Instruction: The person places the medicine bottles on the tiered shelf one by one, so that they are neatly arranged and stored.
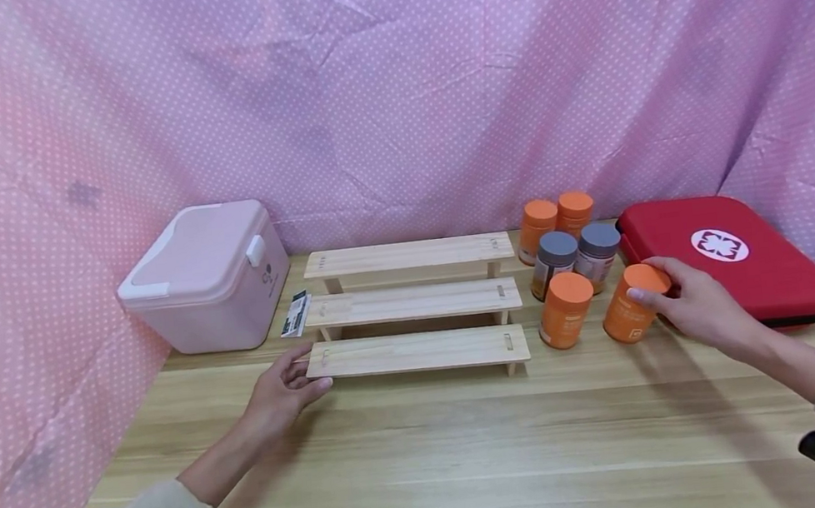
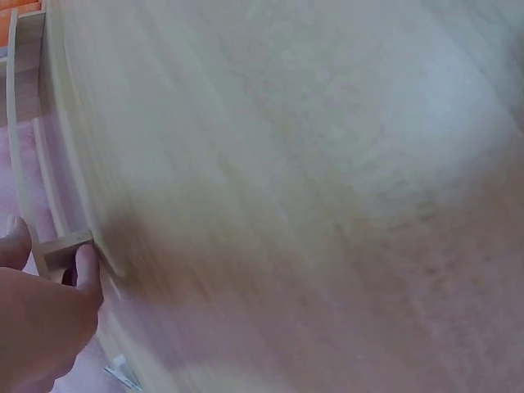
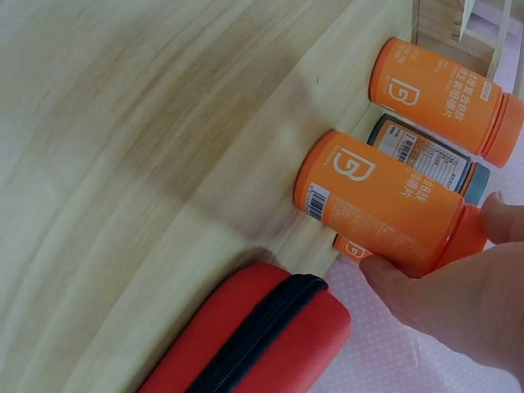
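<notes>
A three-step wooden display rack (image 1: 419, 352) stands on the table. My left hand (image 1: 280, 394) holds the left end of its lowest step, the thumb by the board and a finger against the short support leg (image 2: 67, 244). On the right, my right hand (image 1: 702, 306) grips an orange pill bottle (image 1: 625, 320) around its orange cap, thumb on one side and fingers on the other. The bottle is slightly tilted in the head view, and its barcode label shows in the right wrist view. Another orange bottle (image 1: 562, 320) stands just left of it.
Behind are two grey-capped bottles (image 1: 554, 250) and two more orange ones (image 1: 575, 214). A red zippered case (image 1: 756, 264) with a white emblem lies at the right. A pink lidded box (image 1: 207, 285) and a small printed packet (image 1: 297, 313) sit left. Pink dotted cloth (image 1: 390, 105) hangs behind.
</notes>
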`<state>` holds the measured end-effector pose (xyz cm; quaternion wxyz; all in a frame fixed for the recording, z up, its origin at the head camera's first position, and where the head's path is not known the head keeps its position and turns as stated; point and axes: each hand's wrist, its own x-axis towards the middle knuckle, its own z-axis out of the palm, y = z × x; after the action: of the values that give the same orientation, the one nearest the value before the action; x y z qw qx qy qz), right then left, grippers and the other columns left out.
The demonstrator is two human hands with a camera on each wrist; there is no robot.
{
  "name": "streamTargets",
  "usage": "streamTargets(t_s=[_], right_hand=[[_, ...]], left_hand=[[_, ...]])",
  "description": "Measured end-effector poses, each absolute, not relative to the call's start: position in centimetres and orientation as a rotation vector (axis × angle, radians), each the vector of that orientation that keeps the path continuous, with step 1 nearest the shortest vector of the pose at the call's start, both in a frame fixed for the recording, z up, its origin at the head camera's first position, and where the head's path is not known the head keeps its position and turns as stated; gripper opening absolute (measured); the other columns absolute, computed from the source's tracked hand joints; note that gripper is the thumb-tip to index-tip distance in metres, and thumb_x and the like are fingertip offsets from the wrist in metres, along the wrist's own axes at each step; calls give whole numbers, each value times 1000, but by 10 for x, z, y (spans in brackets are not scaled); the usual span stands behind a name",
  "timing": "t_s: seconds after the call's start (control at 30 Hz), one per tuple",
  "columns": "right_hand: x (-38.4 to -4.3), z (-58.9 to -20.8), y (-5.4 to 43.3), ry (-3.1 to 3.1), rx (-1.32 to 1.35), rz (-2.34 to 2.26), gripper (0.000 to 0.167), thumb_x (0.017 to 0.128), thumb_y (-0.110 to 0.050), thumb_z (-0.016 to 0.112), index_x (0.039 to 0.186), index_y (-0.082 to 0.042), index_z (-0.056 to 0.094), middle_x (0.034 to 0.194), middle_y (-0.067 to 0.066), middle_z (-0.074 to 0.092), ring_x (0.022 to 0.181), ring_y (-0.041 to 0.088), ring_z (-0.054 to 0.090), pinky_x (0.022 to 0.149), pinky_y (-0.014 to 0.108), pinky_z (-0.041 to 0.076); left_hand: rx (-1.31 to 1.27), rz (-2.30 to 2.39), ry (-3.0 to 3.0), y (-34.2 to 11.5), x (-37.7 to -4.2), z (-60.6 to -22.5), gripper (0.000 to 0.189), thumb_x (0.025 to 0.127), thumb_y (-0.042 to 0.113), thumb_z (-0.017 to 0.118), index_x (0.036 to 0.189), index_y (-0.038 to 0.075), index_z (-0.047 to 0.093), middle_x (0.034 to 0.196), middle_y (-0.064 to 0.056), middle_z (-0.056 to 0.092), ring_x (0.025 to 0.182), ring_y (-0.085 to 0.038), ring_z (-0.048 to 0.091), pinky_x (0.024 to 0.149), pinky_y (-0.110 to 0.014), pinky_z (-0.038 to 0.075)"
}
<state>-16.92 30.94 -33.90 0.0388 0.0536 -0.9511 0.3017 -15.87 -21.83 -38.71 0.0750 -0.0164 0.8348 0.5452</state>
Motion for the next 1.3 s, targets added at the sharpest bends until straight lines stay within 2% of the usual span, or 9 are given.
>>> streamTargets(t_s=[0.07, 0.13, 0.33, 0.7, 0.77, 0.87, 0.97, 1.1, 1.3], right_hand=[[-169, -340, 310, -2895, 174, 931, 62, 94, -36, 61, 136, 6, 41, 113, 24, 54, 93, 33, 49, 64, 24, 49], [-168, -340, 311, -2879, 182, 948, 60, 94, -35, 62, 135, 5, 42, 111, 23, 55, 91, 30, 49, 59, 18, 47], [-169, -342, 312, -2868, 182, 984, 59, 94, -34, 63, 136, 2, 44, 114, 22, 56, 92, 27, 49, 59, 15, 47], [-171, -343, 315, -2860, 205, 975, 58, 95, -32, 61, 137, 3, 42, 113, 23, 54, 95, 31, 48, 62, 9, 43], [-171, -340, 315, -2826, 210, 975, 54, 95, -29, 62, 135, 2, 45, 112, 22, 56, 94, 24, 51, 63, 6, 42], [-172, -329, 317, -2750, 215, 974, 47, 94, -24, 65, 131, 1, 50, 105, 14, 59, 85, 4, 53, 63, 3, 40], [-173, -309, 318, -2661, 203, 1002, 43, 92, -21, 68, 127, -1, 53, 96, -8, 60, 76, -11, 50, 62, 3, 41], [-176, -273, 317, -2591, 175, 1102, 39, 91, -21, 69, 126, -11, 57, 88, -30, 56, 75, -11, 52, 59, 5, 42], [-186, -225, 294, -2576, 169, 1208, 46, 89, -27, 70, 133, -20, 56, 96, -27, 60, 83, -5, 56, 63, 5, 43]], left_hand=[[-48, 1673, 2483, -219, -160, -390, 71, 88, 9, 70, 147, 1, 31, 130, -28, 54, 111, -26, 60, 84, -15, 53], [-39, 1717, 2458, -220, -161, -392, 69, 89, 6, 68, 147, 1, 31, 128, -29, 55, 106, -20, 61, 83, -15, 54], [-16, 1841, 2362, -222, -161, -397, 64, 92, -2, 62, 147, -2, 29, 126, -31, 55, 94, -10, 64, 85, -24, 57], [-13, 1858, 2361, -222, -162, -396, 62, 92, -2, 61, 146, -1, 31, 125, -31, 56, 95, -16, 66, 85, -26, 58], [-12, 1857, 2363, -223, -162, -397, 62, 92, -2, 61, 146, -1, 32, 125, -31, 56, 95, -17, 66, 85, -26, 58], [-15, 1853, 2363, -222, -162, -397, 62, 92, -2, 62, 146, -2, 32, 124, -31, 57, 95, -18, 66, 84, -26, 58], [-28, 1846, 2364, -222, -162, -397, 62, 91, -2, 62, 146, -2, 31, 123, -30, 58, 95, -18, 66, 84, -26, 59], [-36, 1839, 2364, -221, -161, -396, 63, 92, -1, 62, 146, -1, 31, 124, -30, 57, 95, -17, 66, 84, -25, 58], [-33, 1828, 2366, -221, -160, -395, 63, 92, 1, 62, 147, 0, 31, 126, -30, 56, 96, -19, 66, 85, -26, 58]])
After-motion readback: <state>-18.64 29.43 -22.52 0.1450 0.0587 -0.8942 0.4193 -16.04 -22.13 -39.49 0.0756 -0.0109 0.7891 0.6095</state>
